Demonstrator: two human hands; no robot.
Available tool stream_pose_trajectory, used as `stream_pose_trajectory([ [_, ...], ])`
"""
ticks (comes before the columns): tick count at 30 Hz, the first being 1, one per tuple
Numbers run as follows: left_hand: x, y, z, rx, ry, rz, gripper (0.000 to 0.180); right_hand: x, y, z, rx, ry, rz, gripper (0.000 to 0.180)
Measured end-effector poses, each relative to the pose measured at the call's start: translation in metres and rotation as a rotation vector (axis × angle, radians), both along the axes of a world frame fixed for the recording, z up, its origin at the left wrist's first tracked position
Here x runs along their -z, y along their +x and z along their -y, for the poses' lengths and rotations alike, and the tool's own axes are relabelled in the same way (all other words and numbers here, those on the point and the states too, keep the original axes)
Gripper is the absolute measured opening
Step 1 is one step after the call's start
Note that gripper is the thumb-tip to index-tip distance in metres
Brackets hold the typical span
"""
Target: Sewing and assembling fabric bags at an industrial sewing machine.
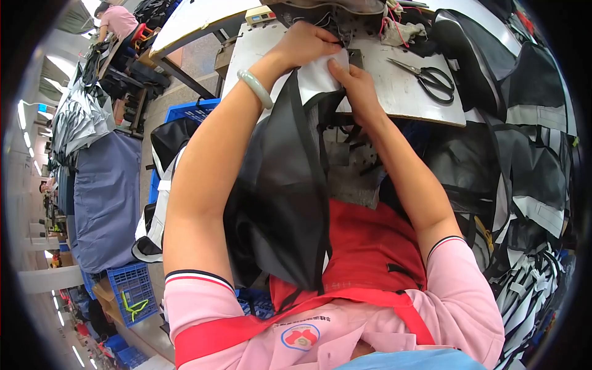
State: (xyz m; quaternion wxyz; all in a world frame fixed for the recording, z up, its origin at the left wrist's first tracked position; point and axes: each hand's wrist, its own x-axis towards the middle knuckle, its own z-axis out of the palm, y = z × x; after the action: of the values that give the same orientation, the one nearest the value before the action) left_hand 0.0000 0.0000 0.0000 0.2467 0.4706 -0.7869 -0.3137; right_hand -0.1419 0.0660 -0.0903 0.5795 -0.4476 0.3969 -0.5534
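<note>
A black, leather-like fabric piece with a white underside drapes from the worktable down over my lap. At the sewing machine, my left hand pinches the far end of this piece, close to the needle area. Just right of it, my right hand grips the white folded part between thumb and fingers. The fingertips of both hands are close together there, and the exact stitching spot is hidden. A pale bangle circles my left wrist. Black-handled scissors lie to the right of my right hand.
The white worktable ends in front of me. Black fabric pieces are heaped at the right, with white-edged strips below. Left are a blue crate, a grey-blue cloth cover and a person in pink farther off.
</note>
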Motion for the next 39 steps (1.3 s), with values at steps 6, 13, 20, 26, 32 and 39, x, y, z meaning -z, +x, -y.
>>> stream_pose_trajectory([
  [6,-0.006,0.005,-0.019,-0.014,0.107,-0.075,0.031,-0.006,0.001,-0.016,-0.060,0.011,0.019,0.037],
  [13,-0.011,0.033,-0.110,0.093,0.177,-0.154,0.034,0.033,-0.035,-0.079,-0.040,0.260,0.249,0.035],
  [20,0.004,0.079,-0.240,-0.002,-0.015,-0.024,0.058,0.058,-0.021,-0.115,-0.143,0.349,0.317,0.039],
  [26,0.013,0.075,-0.261,-0.173,0.069,-0.119,0.068,0.060,-0.010,-0.141,-0.017,0.332,0.490,0.038],
  [32,0.021,0.088,-0.266,-0.208,0.196,-0.339,0.065,0.048,-0.011,-0.195,-0.069,0.126,0.510,0.034],
  [39,0.026,0.092,-0.263,-0.218,0.233,-0.333,0.066,0.062,-0.015,-0.201,0.039,0.023,0.385,0.027],
])
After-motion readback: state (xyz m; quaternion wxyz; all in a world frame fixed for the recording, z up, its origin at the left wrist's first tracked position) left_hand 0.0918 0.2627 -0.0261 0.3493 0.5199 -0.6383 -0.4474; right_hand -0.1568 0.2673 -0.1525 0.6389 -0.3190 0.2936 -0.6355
